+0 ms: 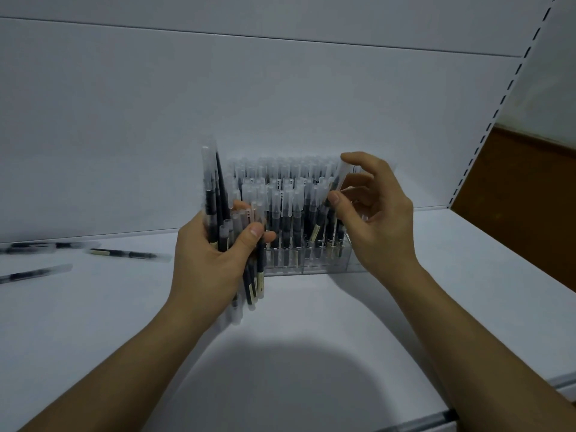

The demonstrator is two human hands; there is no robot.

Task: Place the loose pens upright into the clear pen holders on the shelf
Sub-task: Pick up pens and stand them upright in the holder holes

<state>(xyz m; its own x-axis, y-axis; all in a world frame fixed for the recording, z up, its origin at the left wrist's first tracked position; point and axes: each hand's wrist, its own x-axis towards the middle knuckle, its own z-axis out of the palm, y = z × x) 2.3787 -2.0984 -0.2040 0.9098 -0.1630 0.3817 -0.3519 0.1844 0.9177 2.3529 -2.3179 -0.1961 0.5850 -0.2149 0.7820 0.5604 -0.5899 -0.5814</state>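
**White shelf, pens in both hands**

White shelf and a plain back panel fill the view. Against the panel stands the clear pen holder — packed with capped pens standing upright. The left hand clenches a bundle of pens, just beside the holder's left end. The right hand pinches a single pen between thumb and forefinger — tilted, over the holder's right end. Several loose pens lie flat far left.
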